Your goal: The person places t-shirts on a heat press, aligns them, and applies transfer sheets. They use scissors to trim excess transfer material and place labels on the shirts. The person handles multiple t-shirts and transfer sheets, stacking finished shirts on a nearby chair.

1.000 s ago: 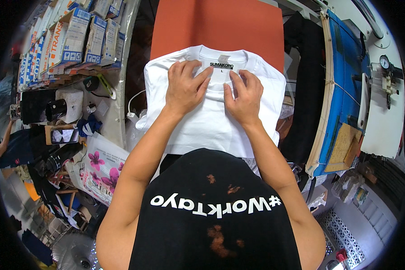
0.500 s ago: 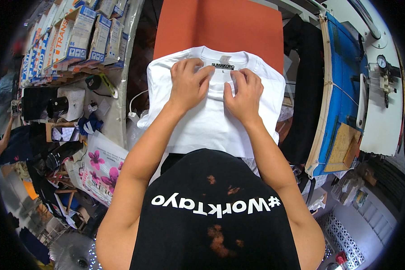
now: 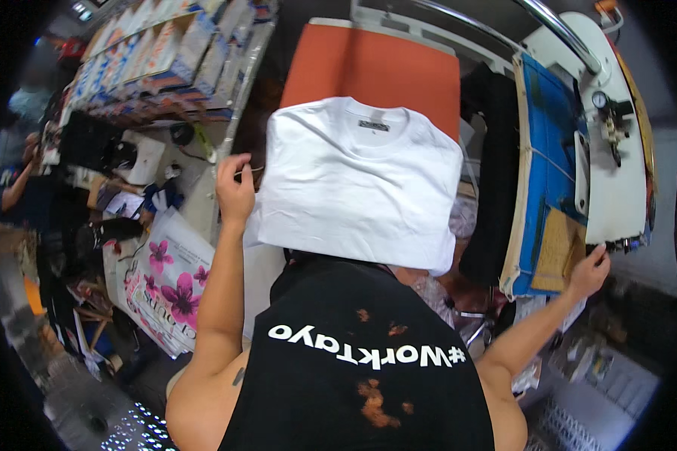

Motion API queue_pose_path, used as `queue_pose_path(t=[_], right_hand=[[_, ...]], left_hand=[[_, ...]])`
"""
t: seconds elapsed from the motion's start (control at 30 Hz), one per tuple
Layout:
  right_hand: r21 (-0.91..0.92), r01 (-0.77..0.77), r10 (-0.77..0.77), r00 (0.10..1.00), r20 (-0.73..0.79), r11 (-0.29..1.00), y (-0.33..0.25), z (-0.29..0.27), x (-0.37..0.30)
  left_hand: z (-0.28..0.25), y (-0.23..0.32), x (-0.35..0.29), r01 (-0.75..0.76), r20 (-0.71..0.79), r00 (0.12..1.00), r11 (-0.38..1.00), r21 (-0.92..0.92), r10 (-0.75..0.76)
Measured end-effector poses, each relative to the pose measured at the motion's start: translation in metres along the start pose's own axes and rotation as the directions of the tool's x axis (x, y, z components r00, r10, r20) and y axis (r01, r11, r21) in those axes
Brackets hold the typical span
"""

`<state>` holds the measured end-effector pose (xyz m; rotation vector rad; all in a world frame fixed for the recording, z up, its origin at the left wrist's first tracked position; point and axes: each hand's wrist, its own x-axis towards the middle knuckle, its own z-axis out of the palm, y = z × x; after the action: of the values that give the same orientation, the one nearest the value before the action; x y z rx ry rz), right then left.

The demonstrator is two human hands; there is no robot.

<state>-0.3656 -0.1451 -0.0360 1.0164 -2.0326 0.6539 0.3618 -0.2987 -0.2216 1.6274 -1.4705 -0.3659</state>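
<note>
A white T-shirt (image 3: 357,192) lies spread over the orange-red board (image 3: 406,71), its collar toward the far end and a small dark print inside the neck. Just left of the shirt, my left hand (image 3: 235,188) is raised with loosely bent fingers, apart from the cloth and holding nothing. Far out to the right, my right hand (image 3: 588,273) reaches to the lower corner of a white machine panel (image 3: 617,203). Its fingers are bent together beside small dark fittings (image 3: 626,244); whatever they grip is too small to make out.
On the left, a bench carries a stack of cartons (image 3: 158,64). A flowered plastic bag (image 3: 177,289) hangs below. On the right stand a blue-meshed frame (image 3: 553,158) and a pressure gauge (image 3: 600,99). Another person (image 3: 34,195) is at the far left.
Both hands have left the shirt's collar: my left hand moved out to the left, my right hand far right to the panel. The shirt lies flatter, and the view has shifted and tilted.
</note>
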Motion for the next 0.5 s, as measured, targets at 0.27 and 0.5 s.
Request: queue_pose_path(t=[0.27,0.5], right_hand=[[-0.113,-0.038,0.089,0.867,0.49,0.993,0.069,0.056,0.02],[-0.172,0.102,-0.016,0.897,0.442,0.98,-0.038,0.011,0.0]], left_hand=[[-0.022,-0.105,-0.179,0.54,-0.052,0.84,0.841,-0.016,-0.54],[-0.027,-0.131,-0.29,0.676,0.218,0.664,0.698,0.237,-0.716]])
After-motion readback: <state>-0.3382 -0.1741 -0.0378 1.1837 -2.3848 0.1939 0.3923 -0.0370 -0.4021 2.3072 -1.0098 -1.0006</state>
